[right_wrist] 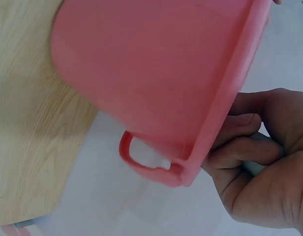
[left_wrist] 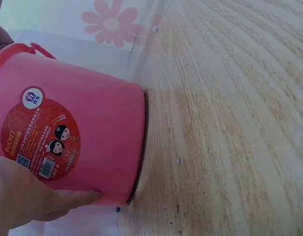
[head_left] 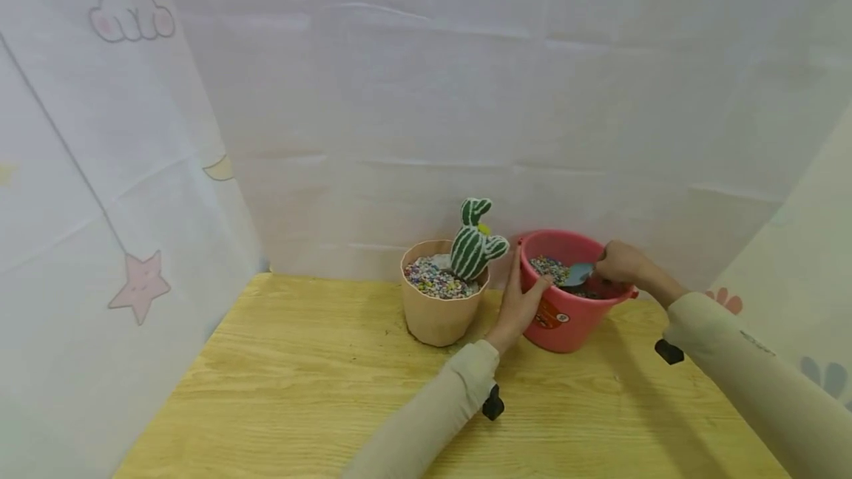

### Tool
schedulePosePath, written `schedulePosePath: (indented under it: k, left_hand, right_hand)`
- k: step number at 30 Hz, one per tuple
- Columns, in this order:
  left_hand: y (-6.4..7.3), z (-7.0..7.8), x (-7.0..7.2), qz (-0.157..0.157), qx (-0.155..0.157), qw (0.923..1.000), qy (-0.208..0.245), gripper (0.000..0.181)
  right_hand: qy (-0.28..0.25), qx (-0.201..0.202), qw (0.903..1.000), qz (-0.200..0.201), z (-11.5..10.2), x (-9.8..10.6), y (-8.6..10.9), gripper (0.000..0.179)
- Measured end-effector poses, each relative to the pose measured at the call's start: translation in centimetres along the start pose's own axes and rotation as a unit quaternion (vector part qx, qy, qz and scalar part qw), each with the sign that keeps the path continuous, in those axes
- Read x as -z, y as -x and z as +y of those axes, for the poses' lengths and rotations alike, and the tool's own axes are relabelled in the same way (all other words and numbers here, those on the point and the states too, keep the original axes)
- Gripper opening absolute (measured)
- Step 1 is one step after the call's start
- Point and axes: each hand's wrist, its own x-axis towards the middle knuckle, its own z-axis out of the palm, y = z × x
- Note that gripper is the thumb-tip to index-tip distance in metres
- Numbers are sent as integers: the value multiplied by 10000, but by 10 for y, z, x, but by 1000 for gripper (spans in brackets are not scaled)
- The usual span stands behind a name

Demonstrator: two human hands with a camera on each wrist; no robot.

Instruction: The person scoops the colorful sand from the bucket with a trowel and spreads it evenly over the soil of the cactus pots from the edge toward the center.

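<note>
**Two grips at one bucket, on a wooden surface walled by sheets**

On a clock laid over the head view, the surface [head_left: 319,361] spreads around 6 o'clock, yellowish, with the wood grain clearly drawn. Small crumbs [left_wrist: 178,161] are scattered on it, near the bucket's base in the left wrist view. Pale sheets close in the room: the back sheet [head_left: 426,94] runs across 12 o'clock, creased in long lines, and others hang at 9 and 3. The prints on the left side show a bear [head_left: 131,17] at 10 o'clock and a pink star [head_left: 143,283] between 8 and 9. The left wrist view shows a pink flower [left_wrist: 112,23] at 11 o'clock.

At 4 o'clock the pink bucket [head_left: 572,324] stands on the surface, with coloured beads [head_left: 549,267] inside. The left grip [head_left: 521,309] lies against its near-left wall, fingers and thumb apart. The right grip [head_left: 619,265], over the bucket's right rim, is clamped on the handle of a blue-grey scoop [head_left: 579,274], whose blade is inside the bucket.

At 6 o'clock, just left of the left grip, stands a peach pot [head_left: 439,320], also holding beads, with a tilted green-and-white cactus [head_left: 470,251] in it. Both sleeves [head_left: 433,420] are pale.
</note>
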Motion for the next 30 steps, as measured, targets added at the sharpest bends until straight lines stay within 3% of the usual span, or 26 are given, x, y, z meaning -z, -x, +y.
schedulePosePath:
  k: [8,13,17,21,25,30]
  left_hand:
    - [-1,5,-2,34,-28,10000,-34,83]
    - [0,4,-2,35,-12,10000,7,82]
    - [0,3,-4,66,-47,9999,-86,82]
    - [1,3,-4,124,-46,9999,-66,81]
    - [0,0,-2,61,14,10000,-61,83]
    - [-1,-4,-1,69,32,10000,-46,83]
  right_hand:
    - [-868,-575,9938,-403,3,3,-2,38]
    - [-1189,-958,9874,-426,9,-2,-5,38]
    - [-1190,-1041,9869,-308,12,-6,-7,37]
    - [-936,-725,9928,-187,12,-12,-8,37]
    - [-327,1,9994,-74,13,-19,-9,33]
    - [92,767,9969,153,13,-24,-9,17]
